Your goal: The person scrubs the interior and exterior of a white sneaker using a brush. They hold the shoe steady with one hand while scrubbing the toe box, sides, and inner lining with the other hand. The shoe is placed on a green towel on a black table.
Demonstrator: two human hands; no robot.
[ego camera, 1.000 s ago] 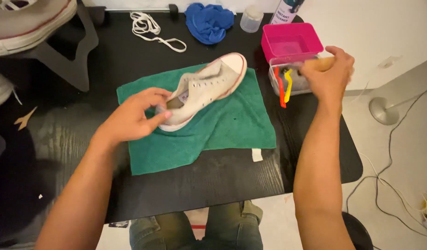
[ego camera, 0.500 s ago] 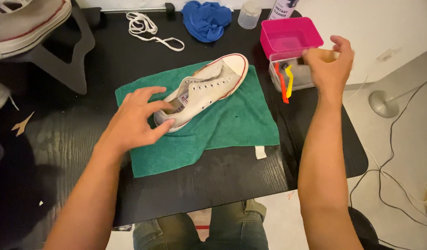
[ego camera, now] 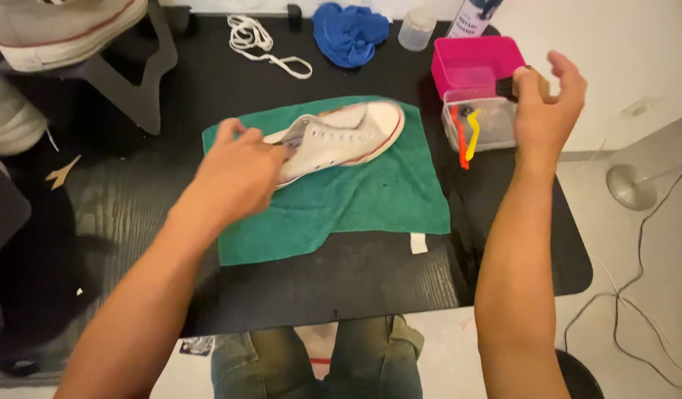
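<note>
My left hand (ego camera: pixel 233 174) grasps the heel end of the white sneaker (ego camera: pixel 341 140), fingers curled over its opening. My right hand (ego camera: pixel 544 111) is loosely clenched on a small dark brush (ego camera: pixel 507 87), held above the clear container (ego camera: pixel 480 122). The sneaker, laceless with a red sole stripe, lies on its side on the green towel (ego camera: pixel 355 199) on the black table (ego camera: pixel 171 96).
</note>
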